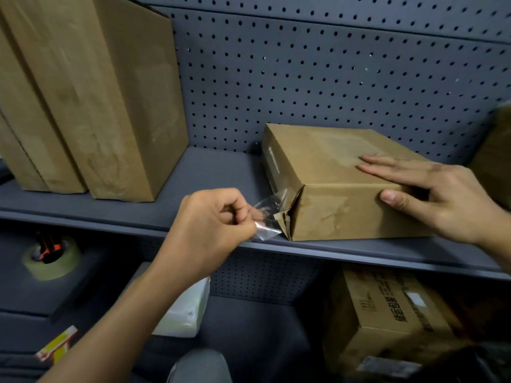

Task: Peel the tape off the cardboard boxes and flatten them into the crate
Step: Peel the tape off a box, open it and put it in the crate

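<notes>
Ok, L to R: tall cardboard boxes (91, 92) stand upright at far left of shelf (215, 172). L hand (210, 230) pinches clear tape (266, 217), part-peeled at front-left corner of flat box (340, 183) lying on shelf mid-right. R hand (431, 194) spread flat on box top, fingers straight, thumb on front face.
</notes>
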